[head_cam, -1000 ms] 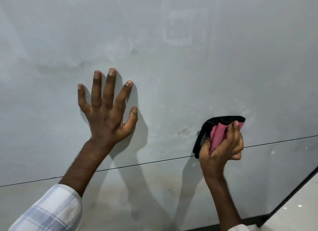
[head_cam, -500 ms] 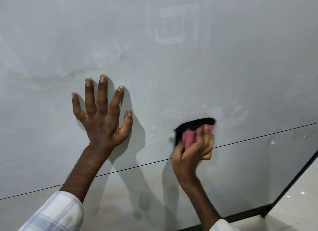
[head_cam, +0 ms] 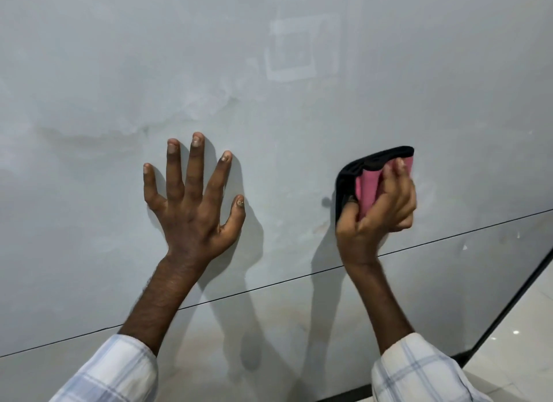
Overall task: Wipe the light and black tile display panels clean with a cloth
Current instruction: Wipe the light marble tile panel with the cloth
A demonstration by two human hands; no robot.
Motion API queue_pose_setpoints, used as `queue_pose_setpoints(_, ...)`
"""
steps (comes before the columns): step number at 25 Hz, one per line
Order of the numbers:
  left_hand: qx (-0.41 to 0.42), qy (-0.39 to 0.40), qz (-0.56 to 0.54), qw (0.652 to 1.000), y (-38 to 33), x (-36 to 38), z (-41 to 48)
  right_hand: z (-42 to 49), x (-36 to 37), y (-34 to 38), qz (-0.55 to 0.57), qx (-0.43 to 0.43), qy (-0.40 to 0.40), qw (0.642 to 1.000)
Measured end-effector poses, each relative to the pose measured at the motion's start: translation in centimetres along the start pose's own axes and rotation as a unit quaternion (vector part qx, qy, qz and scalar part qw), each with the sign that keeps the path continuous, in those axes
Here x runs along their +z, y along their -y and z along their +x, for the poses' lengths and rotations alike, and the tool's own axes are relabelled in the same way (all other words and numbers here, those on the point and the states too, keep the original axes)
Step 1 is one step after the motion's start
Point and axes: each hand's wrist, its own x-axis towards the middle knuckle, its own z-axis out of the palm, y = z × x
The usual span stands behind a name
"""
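Cloth (head_cam: 366, 189): looked soft and light; was best held wadded, sat against the light panel (head_cam: 104, 72).
Right hand (head_cam: 383, 222): fingers curled round the cloth.
Left hand (head_cam: 191, 213): fingers spread, flat on the panel.

One head-worn camera looks forward and slightly down, near the light panel (head_cam: 89, 72), which fills almost the whole view. The left hand (head_cam: 191, 219) reaches in from 7 o'clock, the right hand (head_cam: 380, 216) from 5 o'clock; what seems floor (head_cam: 526, 335) shows at 4 o'clock.
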Motion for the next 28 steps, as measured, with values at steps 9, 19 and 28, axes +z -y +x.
queue_pose_setpoints(9, 0.005, -0.013, 0.008, 1.0, 0.1, 0.2, -0.2, 5.5, 0.1, 2.3, -0.022, -0.243, 0.05, 0.968)
queue_pose_setpoints(19, -0.001, -0.011, 0.006, 1.0, 0.0, 0.1, -0.1, 8.4, 0.8, 4.9, -0.048, -0.449, 0.099, 0.887)
queue_pose_setpoints(28, -0.001, -0.034, -0.078, 0.996, 0.4, -3.8, 3.2, 11.0, 1.5, 8.7, -0.049, -0.553, 0.098, 0.826)
